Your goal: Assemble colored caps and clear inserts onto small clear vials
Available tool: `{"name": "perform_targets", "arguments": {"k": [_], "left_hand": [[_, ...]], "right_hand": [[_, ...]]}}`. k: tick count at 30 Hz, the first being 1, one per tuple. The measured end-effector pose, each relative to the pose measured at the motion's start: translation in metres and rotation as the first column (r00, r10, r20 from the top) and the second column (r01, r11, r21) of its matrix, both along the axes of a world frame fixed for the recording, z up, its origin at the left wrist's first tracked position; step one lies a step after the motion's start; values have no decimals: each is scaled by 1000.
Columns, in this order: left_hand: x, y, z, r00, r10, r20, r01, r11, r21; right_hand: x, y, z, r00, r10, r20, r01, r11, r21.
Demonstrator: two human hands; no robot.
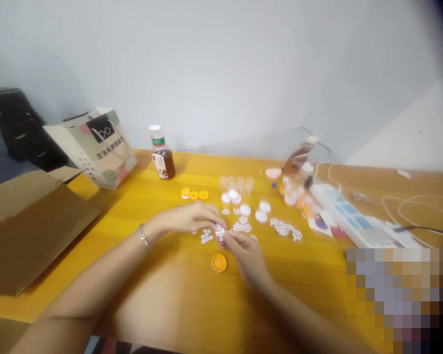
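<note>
A small white plastic piece with cut-outs (pixel 219 232) is pinched between my two hands above the wooden table. My left hand (pixel 192 216) reaches it from the left with fingertips closed on its upper edge. From the right, my right hand (pixel 248 255) grips its lower side between thumb and fingers. Just below them lies a round orange part (pixel 219 263) with a raised rim. Small white discs (pixel 206 236) lie beside my left hand. Behind the hands are a flat pile of white cut-out pieces (pixel 242 225) and round white wheel-like parts (pixel 245 210).
Orange rings (pixel 194 195), clear small cups (pixel 239 184) and another white cut-out pile (pixel 286 229) lie farther back. A dark drink bottle (pixel 163 160) and paper bag (pixel 96 147) stand left, near a cardboard box (pixel 37 231). A white power strip (pixel 349 214) with cables lies right.
</note>
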State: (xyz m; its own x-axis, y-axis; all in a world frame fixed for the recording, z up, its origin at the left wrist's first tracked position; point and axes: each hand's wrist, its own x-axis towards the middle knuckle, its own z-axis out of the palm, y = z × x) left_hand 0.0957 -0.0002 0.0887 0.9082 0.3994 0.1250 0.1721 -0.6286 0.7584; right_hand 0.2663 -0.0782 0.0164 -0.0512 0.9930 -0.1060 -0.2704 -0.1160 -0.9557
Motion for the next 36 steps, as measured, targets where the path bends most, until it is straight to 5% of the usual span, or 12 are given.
{"name": "perform_targets", "arguments": {"k": [5, 10, 15, 21, 36], "left_hand": [[2, -1, -4, 1000, 4, 7, -4, 1000, 15], [6, -4, -14, 990, 142, 23, -140, 988, -69], [9, -9, -32, 944, 328, 35, -305, 908, -288], [18, -13, -37, 868, 487, 95, -426, 830, -360], [15, -10, -37, 894, 446, 38, -403, 839, -365]], "right_hand": [[-1, 1, 0, 999, -35, 16, 35, 999, -27], [1, 4, -1, 996, -78, -37, 76, 996, -53], [3, 4, 0, 994, -94, -52, 92, 994, -53], [2, 4, 0, 994, -100, -46, 98, 994, -44], [2, 6, -7, 998, -65, -25, 64, 997, -45]]}}
